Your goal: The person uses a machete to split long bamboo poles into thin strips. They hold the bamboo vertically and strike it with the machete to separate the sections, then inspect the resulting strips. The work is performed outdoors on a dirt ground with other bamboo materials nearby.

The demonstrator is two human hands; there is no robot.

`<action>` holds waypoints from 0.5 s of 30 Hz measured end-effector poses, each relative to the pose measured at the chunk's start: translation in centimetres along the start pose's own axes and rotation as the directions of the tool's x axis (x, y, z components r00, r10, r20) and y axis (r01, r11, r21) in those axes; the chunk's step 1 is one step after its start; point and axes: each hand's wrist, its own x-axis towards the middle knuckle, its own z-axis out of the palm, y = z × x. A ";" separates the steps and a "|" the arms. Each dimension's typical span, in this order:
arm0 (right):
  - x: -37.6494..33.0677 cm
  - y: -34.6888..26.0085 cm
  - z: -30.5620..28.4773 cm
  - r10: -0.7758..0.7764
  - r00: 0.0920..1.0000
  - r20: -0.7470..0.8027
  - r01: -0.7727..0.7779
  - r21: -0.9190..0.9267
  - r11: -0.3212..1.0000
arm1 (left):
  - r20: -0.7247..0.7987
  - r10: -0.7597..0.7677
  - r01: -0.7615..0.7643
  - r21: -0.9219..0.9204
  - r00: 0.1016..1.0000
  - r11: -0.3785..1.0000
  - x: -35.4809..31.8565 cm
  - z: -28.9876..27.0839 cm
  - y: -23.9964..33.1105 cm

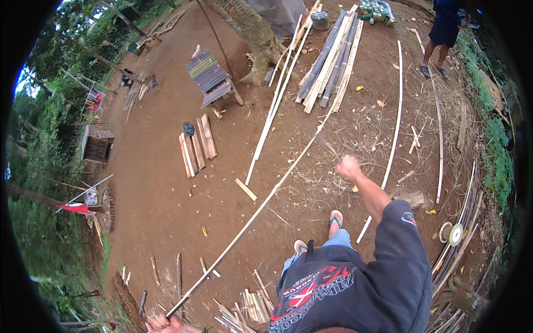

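A long, thin bamboo strip (244, 227) slants from the lower left up toward the bamboo pile, its far end near that pile. My left hand (165, 323), at the lower edge, is closed round the strip's near end. To the right of the strip, my right hand (348, 166) is a fist on my outstretched arm. It grips a knife; the blade (328, 146) is smeared by motion and points toward the strip. The handle is hidden in my fist. Whether blade and strip touch, I cannot tell.
Split bamboo poles (333, 61) lie beside a tree trunk (244, 28). Long pale strips (397, 111) and curled shavings (333, 183) cover the ground. Short boards (197, 145) lie left, near a small slatted stand (208, 77). A person (444, 28) stands at the far right.
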 end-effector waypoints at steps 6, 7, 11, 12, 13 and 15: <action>-2.9 -2.7 -0.9 -0.303 0.952 0.035 0.305 -0.054 0.951 | 0.013 0.002 -0.002 0.021 1.000 1.000 -2.3 2.5 1.1; -5.3 -4.4 -0.8 -0.467 0.881 0.082 0.472 -0.061 0.880 | -0.001 -0.062 0.062 -0.100 0.998 0.993 -3.8 3.8 1.6; -4.1 -3.5 0.3 -0.402 0.915 0.048 0.403 -0.033 0.914 | 0.417 -0.122 0.264 -0.301 0.901 0.916 0.7 -2.5 2.6; -1.6 -2.0 0.9 -0.273 0.962 -0.019 0.273 -0.004 0.962 | 0.388 -0.118 0.248 -0.304 0.914 0.920 0.9 -3.0 2.1; 1.6 -0.5 1.3 -0.027 0.995 -0.097 0.036 0.095 0.995 | 0.364 -0.118 0.239 -0.311 0.924 0.920 0.9 -2.7 1.3; 3.3 3.2 1.6 0.270 0.948 -0.167 -0.229 0.228 0.946 | 0.214 -0.116 0.175 -0.282 0.970 0.943 -1.2 0.2 1.3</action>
